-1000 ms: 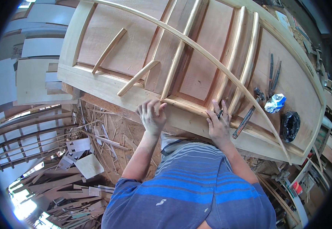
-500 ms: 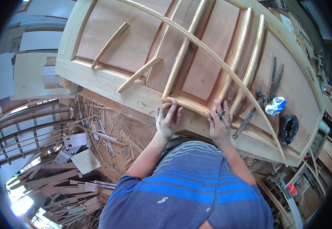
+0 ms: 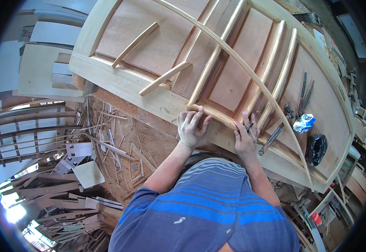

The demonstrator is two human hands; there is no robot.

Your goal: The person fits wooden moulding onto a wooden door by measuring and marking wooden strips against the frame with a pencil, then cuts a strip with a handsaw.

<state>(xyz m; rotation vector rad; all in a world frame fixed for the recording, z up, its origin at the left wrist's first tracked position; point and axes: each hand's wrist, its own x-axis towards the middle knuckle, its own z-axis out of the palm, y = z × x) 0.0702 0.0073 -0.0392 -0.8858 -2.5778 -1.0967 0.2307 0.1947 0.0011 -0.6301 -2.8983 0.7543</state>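
Note:
A short wooden moulding strip [image 3: 217,115] lies along the near edge of a recessed panel in a large wooden door [image 3: 166,99]. My left hand [image 3: 192,129] grips its left end, with the index fingertip on top and the thumb on the near side. At the other end, my right hand [image 3: 246,140] rests its fingertips on the strip. A slim dark stick, like a pencil [image 3: 250,126], sticks out between the right hand's fingers. Just right of that hand lies a hammer [image 3: 272,138], its head on the door panel. Longer mouldings [image 3: 217,52] run away from me on either side of the recess.
A long, thin wooden strip [image 3: 250,74] lies diagonally across the door. Two short strips, including one cut piece [image 3: 165,78], lie at left. Chisel-like tools [image 3: 306,94], a crumpled blue-white packet [image 3: 304,123] and a black plastic bag [image 3: 317,149] sit at right. Wood offcuts [image 3: 75,212] cover the floor.
The view has shifted a little, so the door appears farther right and lower. Both hands stay at the short moulding strip, with only slight finger movement.

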